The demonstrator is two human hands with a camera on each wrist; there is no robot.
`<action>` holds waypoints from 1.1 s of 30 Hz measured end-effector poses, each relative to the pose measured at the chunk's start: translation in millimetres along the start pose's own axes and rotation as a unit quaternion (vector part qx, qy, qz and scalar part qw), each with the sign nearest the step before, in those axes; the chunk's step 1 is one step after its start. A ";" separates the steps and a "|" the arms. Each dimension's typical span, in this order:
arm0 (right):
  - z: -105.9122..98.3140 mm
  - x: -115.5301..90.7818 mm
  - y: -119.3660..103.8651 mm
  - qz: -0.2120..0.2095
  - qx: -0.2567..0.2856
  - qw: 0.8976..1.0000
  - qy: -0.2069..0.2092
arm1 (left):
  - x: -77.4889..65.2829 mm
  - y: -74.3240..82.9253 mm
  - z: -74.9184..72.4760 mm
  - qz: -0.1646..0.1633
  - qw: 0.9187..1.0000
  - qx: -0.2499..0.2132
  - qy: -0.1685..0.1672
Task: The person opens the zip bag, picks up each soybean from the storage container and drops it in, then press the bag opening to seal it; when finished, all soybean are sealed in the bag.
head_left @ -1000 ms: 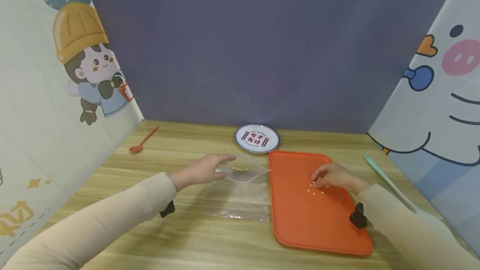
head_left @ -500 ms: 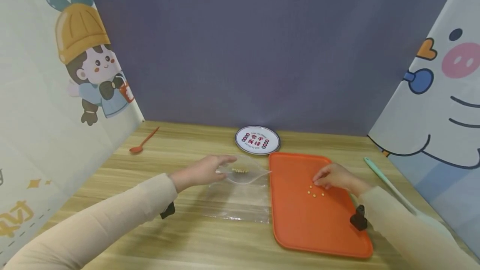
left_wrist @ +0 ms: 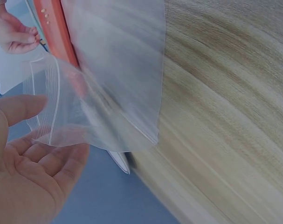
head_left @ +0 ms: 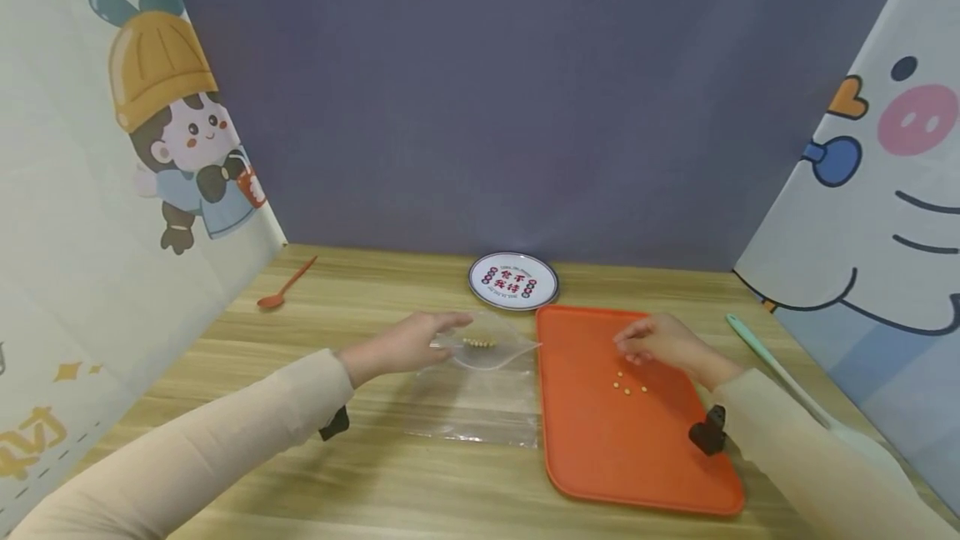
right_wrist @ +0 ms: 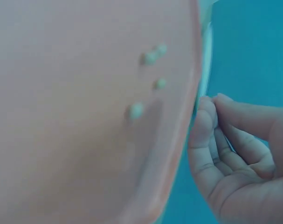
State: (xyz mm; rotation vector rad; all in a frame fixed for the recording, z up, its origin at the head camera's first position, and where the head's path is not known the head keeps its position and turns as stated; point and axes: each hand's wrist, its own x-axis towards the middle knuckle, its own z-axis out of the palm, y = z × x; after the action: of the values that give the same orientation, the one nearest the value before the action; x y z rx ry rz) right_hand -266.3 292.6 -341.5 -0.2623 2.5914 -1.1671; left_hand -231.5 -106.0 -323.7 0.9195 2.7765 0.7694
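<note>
My left hand grips the left end of a clear zip-lock bag, thumb and fingers on either side of its mouth. The bag's mouth gapes, and a short row of soybeans shows inside. Over the orange tray my right hand is raised with thumb and fingertips together. It seems to pinch a soybean, hidden by the fingertips. Several loose soybeans lie on the tray below it. In the right wrist view the right hand hangs beside the tray's rim, near loose soybeans.
Behind the bag lies an oval plate with red lettering. An orange spoon is at the back left. A pale green long-handled utensil lies right of the tray, partly under the right sleeve. Printed cloth walls stand around the table.
My right hand has lifted from the loose soybeans and shifted slightly left, away from the tray's surface. The left hand and the bag stay in place.
</note>
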 end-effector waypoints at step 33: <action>65.8 20.6 -113.9 -0.136 0.080 0.987 0.000 | 3.2 -0.9 -0.6 0.023 1.000 0.020 0.004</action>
State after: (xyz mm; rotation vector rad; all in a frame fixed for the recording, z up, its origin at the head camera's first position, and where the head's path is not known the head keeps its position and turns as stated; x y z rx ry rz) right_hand -258.6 166.0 -301.0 -0.5954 2.5002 -1.4579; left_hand -234.6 -105.0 -323.5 0.9936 2.7953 0.7286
